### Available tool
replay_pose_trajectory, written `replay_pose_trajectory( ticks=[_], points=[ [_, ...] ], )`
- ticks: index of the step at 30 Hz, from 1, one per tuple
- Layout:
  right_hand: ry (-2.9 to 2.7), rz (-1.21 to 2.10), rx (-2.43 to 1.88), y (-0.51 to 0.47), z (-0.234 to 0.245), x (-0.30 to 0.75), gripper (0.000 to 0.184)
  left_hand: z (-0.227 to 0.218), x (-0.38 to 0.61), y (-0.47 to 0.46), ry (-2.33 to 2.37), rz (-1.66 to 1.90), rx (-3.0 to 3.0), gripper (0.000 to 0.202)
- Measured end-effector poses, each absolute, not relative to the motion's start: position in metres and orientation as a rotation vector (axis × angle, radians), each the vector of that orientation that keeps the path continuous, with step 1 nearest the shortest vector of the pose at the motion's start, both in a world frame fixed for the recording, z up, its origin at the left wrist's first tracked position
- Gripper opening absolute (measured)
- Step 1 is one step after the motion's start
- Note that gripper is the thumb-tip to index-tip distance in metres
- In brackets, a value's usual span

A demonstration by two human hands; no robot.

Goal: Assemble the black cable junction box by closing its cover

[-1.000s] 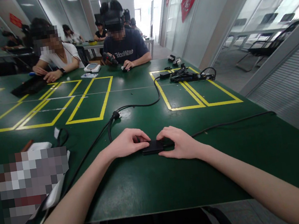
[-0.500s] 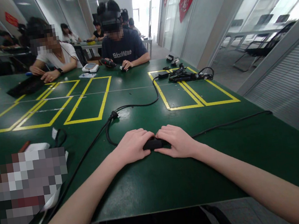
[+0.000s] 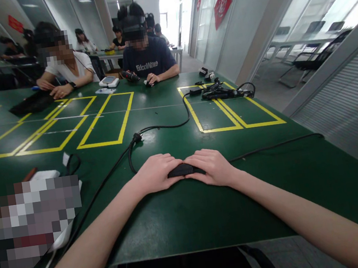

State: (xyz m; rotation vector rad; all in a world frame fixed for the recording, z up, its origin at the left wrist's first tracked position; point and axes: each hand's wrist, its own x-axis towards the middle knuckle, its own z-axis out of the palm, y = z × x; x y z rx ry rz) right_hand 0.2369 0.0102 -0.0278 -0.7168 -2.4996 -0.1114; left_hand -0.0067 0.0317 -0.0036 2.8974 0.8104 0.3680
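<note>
Left fingers (image 3: 171, 163) and right fingers (image 3: 195, 162) closely clasp opposite ends of a black block (image 3: 180, 170).

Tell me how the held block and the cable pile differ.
The block is compact; the cable pile is tangled and spread out. The left hand and right hand grip the block; the pile lies untouched across yellow tape. Both are black.

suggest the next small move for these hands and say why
Perhaps slide the right hand outward onto the black cable while the left hand steadies the black block: both hands' fingers curl around the block, and the cable trails off to the right.
</note>
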Motion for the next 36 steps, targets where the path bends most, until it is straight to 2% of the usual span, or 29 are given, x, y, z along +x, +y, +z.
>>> replay_pose_trajectory(
  ticks=[3, 8, 15, 17, 20, 26, 29, 32, 36],
  points=[
    [-2.471, -0.200, -0.755, 0.009, -0.026, 0.239, 0.033, -0.002, -0.010, 0.033, 0.856, 0.427, 2.873, 0.040],
    [-2.396, -0.216, -0.691, 0.009, -0.025, 0.238, 0.036, -0.001, -0.012, 0.030, 0.851, 0.483, 2.879, 0.032],
    [-2.323, -0.268, -0.665, 0.008, -0.021, 0.240, 0.025, -0.002, -0.011, 0.030, 0.839, 0.602, 2.913, 0.040],
    [-2.294, -0.275, -0.677, 0.008, -0.020, 0.240, 0.024, 0.000, -0.013, 0.030, 0.829, 0.633, 2.901, 0.037],
    [-2.305, -0.099, -0.698, 0.007, -0.020, 0.239, 0.024, 0.000, -0.014, 0.031, 0.804, 0.612, 2.924, 0.030],
    [-2.333, 0.686, -0.966, 0.004, -0.017, 0.241, 0.025, -0.007, -0.007, 0.028, 0.711, 0.505, 3.063, 0.031],
    [-2.284, 0.935, -1.001, 0.002, -0.012, 0.243, 0.031, -0.009, -0.001, 0.026, 0.652, 0.502, 3.105, 0.033],
    [-2.253, 1.002, -0.964, -0.001, -0.010, 0.243, 0.033, -0.010, 0.002, 0.024, 0.616, 0.552, 3.135, 0.032],
    [-2.180, 0.871, -0.962, -0.001, -0.008, 0.246, 0.032, -0.006, 0.001, 0.023, 0.647, 0.789, 3.119, 0.031]
  ],
)
